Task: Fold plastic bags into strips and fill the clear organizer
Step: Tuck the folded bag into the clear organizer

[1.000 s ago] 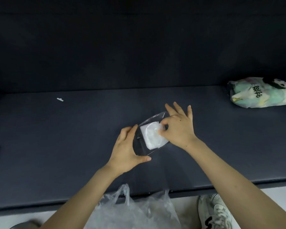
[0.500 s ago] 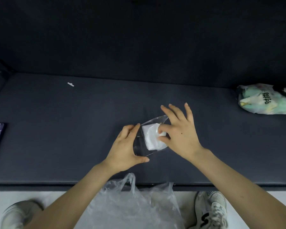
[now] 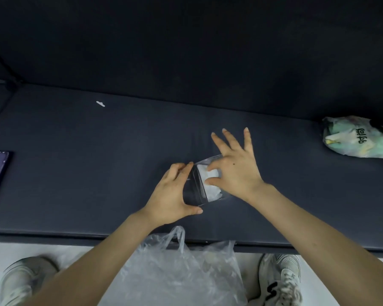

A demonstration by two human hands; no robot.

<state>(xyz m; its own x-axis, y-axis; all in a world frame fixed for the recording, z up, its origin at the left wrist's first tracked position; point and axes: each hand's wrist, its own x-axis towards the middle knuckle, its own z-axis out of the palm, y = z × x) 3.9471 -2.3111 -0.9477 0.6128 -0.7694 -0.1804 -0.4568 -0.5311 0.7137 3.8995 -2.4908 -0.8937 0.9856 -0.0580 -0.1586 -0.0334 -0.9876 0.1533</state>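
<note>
Firmly cupped, the left hand [image 3: 170, 193] grips the clear organizer [image 3: 194, 192] by its left end, thumb along the near edge, fingers over the far one. The right hand [image 3: 237, 168] pinches the folded white bag [image 3: 211, 188] inside it between thumb and forefinger, its other fingers splayed. The organizer lies mid-seat on the dark cushion [image 3: 97, 173], bare fabric all round. A printed bag [image 3: 358, 138] lies well right; a crumpled clear bag [image 3: 181, 272] sits below the front edge.

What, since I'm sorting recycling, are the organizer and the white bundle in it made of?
The organizer looks like clear, glossy, stiff plastic: the dark cushion shows through and its edges glint. The bundle is probably thin plastic film, milky white and crinkled.
</note>
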